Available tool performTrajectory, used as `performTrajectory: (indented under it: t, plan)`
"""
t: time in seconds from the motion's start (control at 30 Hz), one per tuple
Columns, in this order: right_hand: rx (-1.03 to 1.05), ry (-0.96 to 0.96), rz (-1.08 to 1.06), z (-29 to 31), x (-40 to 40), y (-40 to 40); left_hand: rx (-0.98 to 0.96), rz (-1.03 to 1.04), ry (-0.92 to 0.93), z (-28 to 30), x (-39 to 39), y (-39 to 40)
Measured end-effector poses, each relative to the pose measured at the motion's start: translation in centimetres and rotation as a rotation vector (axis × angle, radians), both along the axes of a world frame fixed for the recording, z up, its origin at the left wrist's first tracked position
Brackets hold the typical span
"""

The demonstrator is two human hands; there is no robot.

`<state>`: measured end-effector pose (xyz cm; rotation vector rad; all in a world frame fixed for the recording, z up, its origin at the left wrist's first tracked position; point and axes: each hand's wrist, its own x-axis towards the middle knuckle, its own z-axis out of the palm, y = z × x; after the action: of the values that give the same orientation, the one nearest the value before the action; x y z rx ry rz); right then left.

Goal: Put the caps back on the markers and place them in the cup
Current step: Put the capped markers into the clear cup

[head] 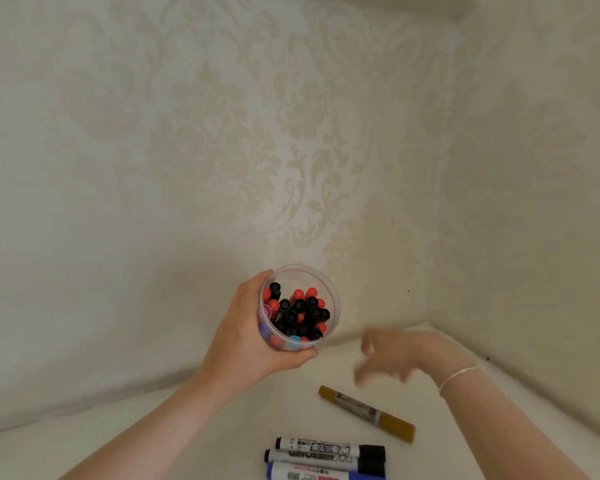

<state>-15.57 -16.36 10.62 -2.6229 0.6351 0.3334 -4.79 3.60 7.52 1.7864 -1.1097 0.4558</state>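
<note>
Cup of markers held up in the left hand, four markers lying on the counter.

From the head view, the left hand (pixel 248 336) wraps its grip around the clear cup (pixel 329 292), lifted above the white counter (pixel 153 441) near the wallpapered corner, with red and black capped markers (pixel 300 315) standing packed inside. The right hand (pixel 390 360) hovers blurred beside the cup, fingers loosely spread and pinching nothing. On the counter lie a mustard marker (pixel 366 413), capped and angled, and near the bottom edge two black-capped markers (pixel 329 453) and a blue marker (pixel 323 474), side by side.
</note>
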Motion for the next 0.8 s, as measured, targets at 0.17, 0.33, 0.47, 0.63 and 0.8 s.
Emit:
performTrajectory:
  t: [0.17, 0.33, 0.47, 0.63, 0.8]
  plan:
    - [-0.338, 0.427, 0.109, -5.0, 0.4, -0.2, 0.009, 0.003, -0.006, -0.1, 0.0, 0.0]
    - [-0.060, -0.071, 0.015, -6.2, 1.0, -2.8, 0.018, -0.010, -0.009, -0.3, 0.0, -0.1]
    - [0.393, -0.852, -0.099, -2.4, 0.8, -3.4, 0.005, 0.011, -0.016, -0.3, 0.3, 0.0]
    - [0.717, -1.689, -0.103, 3.6, -1.3, -0.8, -0.008, 0.022, -0.015, -0.6, 0.4, 0.0]
    - [0.439, -1.670, 0.191, 5.1, -1.8, 3.7, -0.004, 0.006, -0.003, -0.6, 0.2, -0.4]
